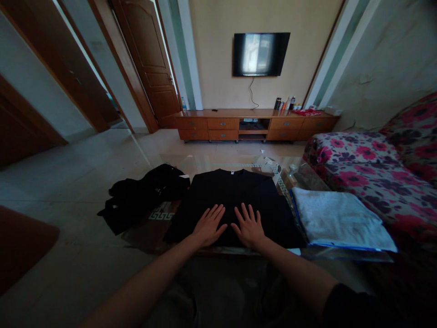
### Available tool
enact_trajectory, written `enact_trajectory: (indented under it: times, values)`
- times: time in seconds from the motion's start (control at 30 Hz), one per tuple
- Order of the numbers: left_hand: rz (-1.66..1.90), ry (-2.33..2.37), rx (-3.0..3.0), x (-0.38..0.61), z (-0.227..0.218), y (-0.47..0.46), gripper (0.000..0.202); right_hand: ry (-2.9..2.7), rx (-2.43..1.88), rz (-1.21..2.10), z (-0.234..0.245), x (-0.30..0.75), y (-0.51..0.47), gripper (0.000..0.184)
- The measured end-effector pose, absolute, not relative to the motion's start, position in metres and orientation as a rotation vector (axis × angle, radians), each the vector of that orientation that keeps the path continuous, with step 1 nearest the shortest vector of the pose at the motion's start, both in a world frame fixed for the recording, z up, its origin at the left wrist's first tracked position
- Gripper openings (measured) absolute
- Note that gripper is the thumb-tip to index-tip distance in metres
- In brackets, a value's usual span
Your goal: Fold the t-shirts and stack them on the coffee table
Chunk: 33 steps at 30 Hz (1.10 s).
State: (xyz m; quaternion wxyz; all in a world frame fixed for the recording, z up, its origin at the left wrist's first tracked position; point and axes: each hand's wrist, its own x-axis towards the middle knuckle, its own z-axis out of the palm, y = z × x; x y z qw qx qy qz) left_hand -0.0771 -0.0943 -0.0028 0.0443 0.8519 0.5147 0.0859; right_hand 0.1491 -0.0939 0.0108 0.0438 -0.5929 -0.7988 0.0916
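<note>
A black T-shirt (232, 191) lies spread flat on a glass coffee table (211, 163), collar away from me. My left hand (209, 225) rests palm down on its lower middle, fingers stretched out and apart. My right hand (249, 225) lies flat right beside it, also with fingers spread. Neither hand holds anything. To the left a crumpled heap of black clothes (143, 193) sits on the table's corner. To the right lies a folded grey-white garment (337, 218) on a blue-edged sheet.
A floral sofa (375, 168) stands at the right, close to the table. Beyond are a low wooden TV cabinet (256, 123) with bottles, a wall TV (261, 53) and wooden doors (150, 64) at the left. Tiled floor surrounds the table.
</note>
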Motion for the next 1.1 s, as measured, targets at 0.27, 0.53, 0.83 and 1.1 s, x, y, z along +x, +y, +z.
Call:
enact_trajectory:
  times: [0.27,0.53,0.83,1.1]
  values:
    - [0.247,1.554,2.621,-0.063,0.006,-0.101,0.071,-2.361,-1.67,0.296,0.024,0.115,-0.092,0.075]
    - [0.134,1.418,2.645,-0.058,0.003,-0.111,0.074,-2.533,-1.432,0.381,0.021,0.104,-0.103,0.074]
    - [0.369,1.678,2.563,-0.103,-0.005,-0.11,0.082,-2.595,-1.442,0.238,0.013,0.154,-0.104,0.069]
    - [0.308,2.154,2.309,-0.189,-0.016,-0.108,0.083,-2.449,-1.7,0.065,-0.002,0.24,-0.097,0.061]
